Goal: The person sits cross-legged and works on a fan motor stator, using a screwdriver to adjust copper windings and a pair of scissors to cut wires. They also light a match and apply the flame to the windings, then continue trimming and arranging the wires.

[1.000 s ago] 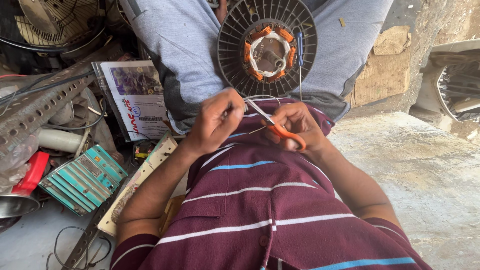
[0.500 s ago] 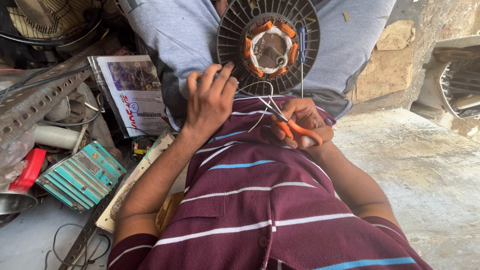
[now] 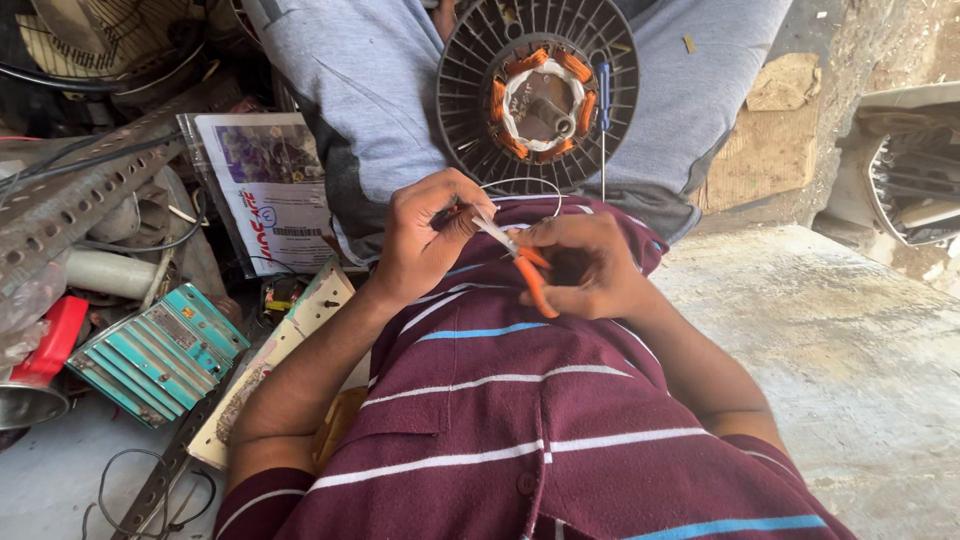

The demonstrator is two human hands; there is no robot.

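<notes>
A: What is shown along the left edge?

B: A red-handled metal pan (image 3: 35, 375) is seen at the far left, beside a stack of teal slotted panels (image 3: 160, 352). Above these, a perforated steel angle bar (image 3: 75, 190) is laid across, and a printed packet in a clear sleeve (image 3: 268, 190) is propped against the grey trouser leg (image 3: 360, 90).

A: How is the left hand occupied?

B: The left hand (image 3: 425, 240) is held in front of the striped maroon shirt (image 3: 520, 420); its fingers (image 3: 452, 205) are pinched together on the end of a thin wire (image 3: 530, 182), apparently so that the end is kept taut and steady for the blades.

A: And the wire's origin?

B: The wire is looped down from a fan motor stator (image 3: 540, 92) with orange-taped windings, which is rested on the lap, probably so that both hands are left free. A blue-handled screwdriver (image 3: 603, 105) is lodged upright in its ribs.

A: What is held on the right?

B: Orange-handled scissors (image 3: 520, 262) are gripped by the right hand (image 3: 585, 270), fingers closed through the handles, with the blade tips brought against the pinched wire end. To the right, a concrete floor (image 3: 850, 340) is visible.
</notes>
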